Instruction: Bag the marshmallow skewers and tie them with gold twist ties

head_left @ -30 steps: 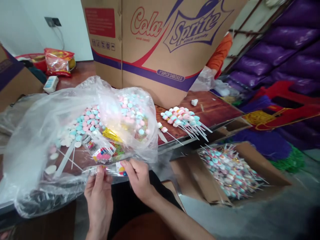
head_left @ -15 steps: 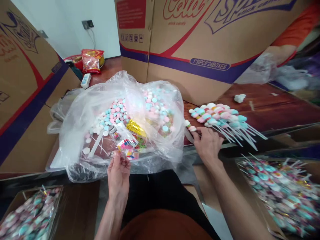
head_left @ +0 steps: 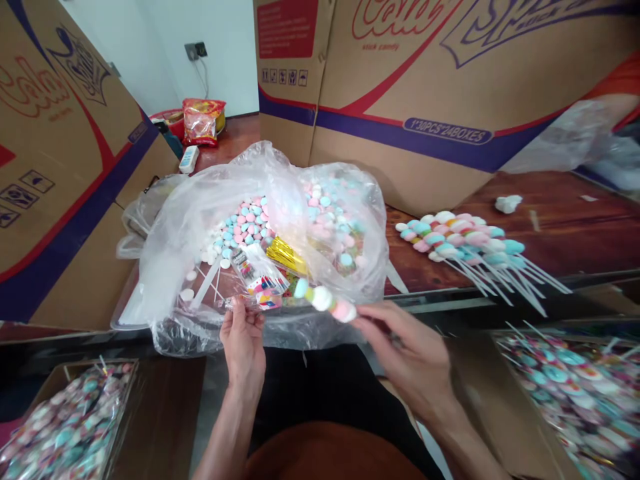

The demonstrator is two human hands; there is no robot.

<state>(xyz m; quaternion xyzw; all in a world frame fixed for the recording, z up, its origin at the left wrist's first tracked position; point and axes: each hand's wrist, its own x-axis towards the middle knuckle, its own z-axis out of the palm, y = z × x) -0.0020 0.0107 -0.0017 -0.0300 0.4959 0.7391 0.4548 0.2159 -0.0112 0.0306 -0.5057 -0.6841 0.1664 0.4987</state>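
Note:
My right hand (head_left: 407, 347) is closed near the bottom of a candy skewer (head_left: 325, 300), a row of blue, white, green and pink pieces tilted up to the left over the front of the tray. My left hand (head_left: 245, 340) pinches a small clear plastic wrapper (head_left: 241, 303) between thumb and fingers. Beyond it lie printed wrappers (head_left: 260, 270) and a bundle of gold twist ties (head_left: 286, 256). Loose pastel candies (head_left: 245, 223) fill the big clear plastic bag (head_left: 200, 193). To the right lies a pile of finished candy skewers (head_left: 465, 240), their white sticks pointing towards me.
Large cardboard boxes (head_left: 380, 87) stand at the back and left. An open box of wrapped candy skewers (head_left: 575, 393) sits low at right, another (head_left: 70, 413) low at left. A white knife-like blade (head_left: 397, 277) lies near the table edge. Another person's arm (head_left: 617, 110) shows at far right.
My right hand has come left from beside the pile, bringing the candy skewer over the tray's front edge. The clear wrapper now shows more plainly in my left hand. The view has shifted slightly.

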